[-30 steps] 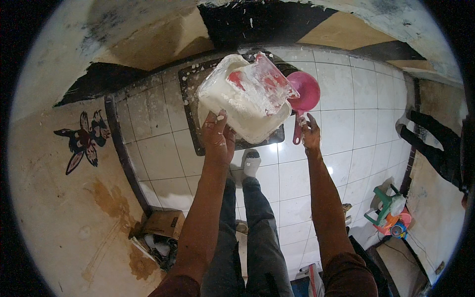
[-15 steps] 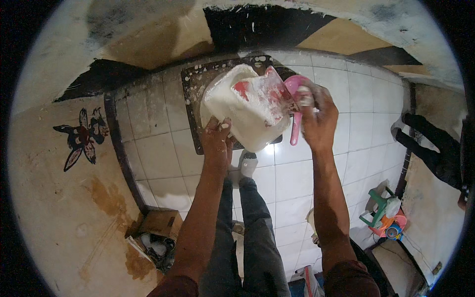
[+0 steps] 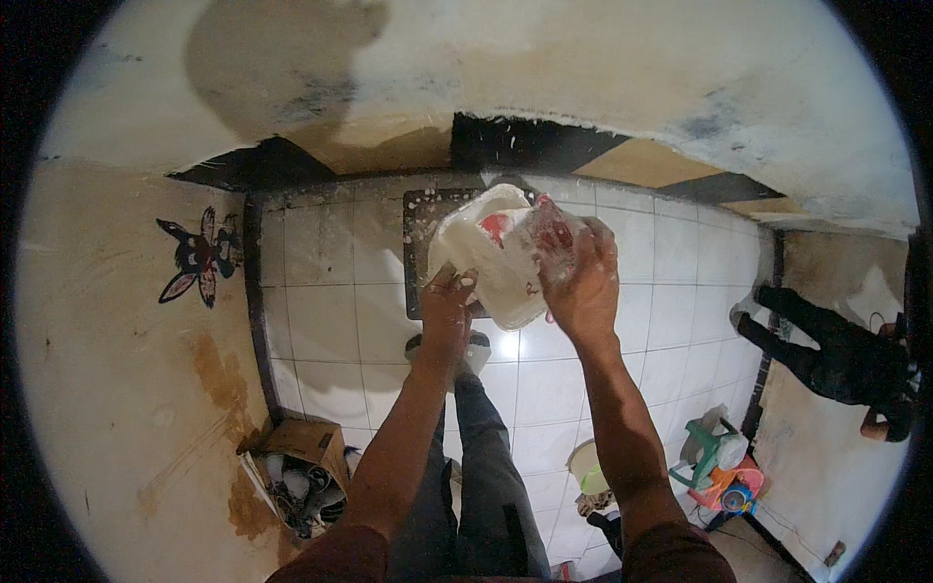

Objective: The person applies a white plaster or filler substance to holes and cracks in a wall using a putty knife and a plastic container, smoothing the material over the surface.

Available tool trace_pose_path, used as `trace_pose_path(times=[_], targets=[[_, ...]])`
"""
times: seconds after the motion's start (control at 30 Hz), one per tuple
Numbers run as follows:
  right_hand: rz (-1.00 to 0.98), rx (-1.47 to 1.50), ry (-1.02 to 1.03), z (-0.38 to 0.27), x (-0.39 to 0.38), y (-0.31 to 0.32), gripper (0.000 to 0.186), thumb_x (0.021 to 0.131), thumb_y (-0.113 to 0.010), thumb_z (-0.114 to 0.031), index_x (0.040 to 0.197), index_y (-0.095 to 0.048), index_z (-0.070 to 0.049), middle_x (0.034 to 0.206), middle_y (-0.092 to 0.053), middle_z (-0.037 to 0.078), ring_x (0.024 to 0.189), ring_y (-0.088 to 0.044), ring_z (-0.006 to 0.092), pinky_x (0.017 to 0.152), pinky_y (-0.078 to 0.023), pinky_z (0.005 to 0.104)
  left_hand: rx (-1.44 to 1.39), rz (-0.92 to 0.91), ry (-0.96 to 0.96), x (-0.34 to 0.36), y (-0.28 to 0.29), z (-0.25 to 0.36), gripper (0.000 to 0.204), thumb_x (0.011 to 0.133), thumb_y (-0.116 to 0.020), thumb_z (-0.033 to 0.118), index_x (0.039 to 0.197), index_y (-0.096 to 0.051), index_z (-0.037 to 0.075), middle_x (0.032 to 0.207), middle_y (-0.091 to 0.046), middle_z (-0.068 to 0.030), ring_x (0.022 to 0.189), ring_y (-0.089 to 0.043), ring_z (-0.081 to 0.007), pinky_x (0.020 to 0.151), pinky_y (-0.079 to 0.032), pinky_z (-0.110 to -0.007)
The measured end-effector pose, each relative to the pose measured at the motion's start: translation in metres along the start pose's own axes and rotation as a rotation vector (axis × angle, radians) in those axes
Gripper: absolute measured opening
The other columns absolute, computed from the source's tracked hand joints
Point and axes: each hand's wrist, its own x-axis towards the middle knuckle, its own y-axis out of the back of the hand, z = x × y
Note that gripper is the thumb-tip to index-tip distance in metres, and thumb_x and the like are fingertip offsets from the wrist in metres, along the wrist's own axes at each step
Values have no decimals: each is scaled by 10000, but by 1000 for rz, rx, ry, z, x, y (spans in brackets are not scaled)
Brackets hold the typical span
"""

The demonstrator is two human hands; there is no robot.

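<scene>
In front of me is a white plastic tub (image 3: 515, 309), its inside coated with white paste and with a red patch showing through. My left hand (image 3: 449, 306) is closed on its near left rim, thumb over the edge. My right hand (image 3: 586, 291), fingers bent and smeared white, grips a red scraper-like tool (image 3: 552, 233) covered in paste, at the tub's right side. The fingers hide most of its handle, and its exact kind is unclear. Beneath the tub, on the floor, lies a dark paint-spotted board (image 3: 418, 282).
A wall (image 3: 583, 87) with partly covered black and tan shapes rises ahead. An open cardboard box (image 3: 326, 449) with odds and ends stands lower left. At lower right are a pale bucket (image 3: 586, 457) and a green stool (image 3: 708, 447). Another person (image 3: 836, 345) is at far right.
The view has tilted up, showing more wall. My right hand has turned over the red tool against the tub. The pink rounded piece and handle seen before are now mostly hidden.
</scene>
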Motion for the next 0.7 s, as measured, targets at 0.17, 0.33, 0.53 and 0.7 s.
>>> trace_pose_path(times=[0.17,0.33,0.53,0.7], targets=[[-142,-5,-99,-39,25,65,220,749,-676,-119,929,-636,1,850,-607,199,842,-592,385,757,-483,446,-6,-11,-18,-31,-40,42,351,874,-604,103,1201,-533,-3,1071,-613,-100,898,-639,-201,740,-581,-367],[-276,206,90,-72,28,123,150,795,-583,-73,905,-629,18,844,-617,252,775,-611,426,691,-489,445,-26,11,98,-66,-77,80,397,876,-598,105,1253,-513,13,1086,-612,-100,951,-621,-206,738,-560,-380],[-279,182,46,-104,34,196,147,806,-578,-104,878,-600,23,833,-609,258,775,-592,452,673,-483,463,9,-7,64,-122,-125,128,435,863,-616,148,1265,-502,28,1084,-608,-100,934,-629,-219,769,-549,-390],[-202,233,274,-137,34,236,152,794,-592,-114,864,-592,21,810,-606,250,751,-585,462,645,-469,487,-33,-52,3,-152,-142,151,433,863,-617,158,1262,-501,37,1084,-606,-94,941,-627,-217,770,-545,-383]])
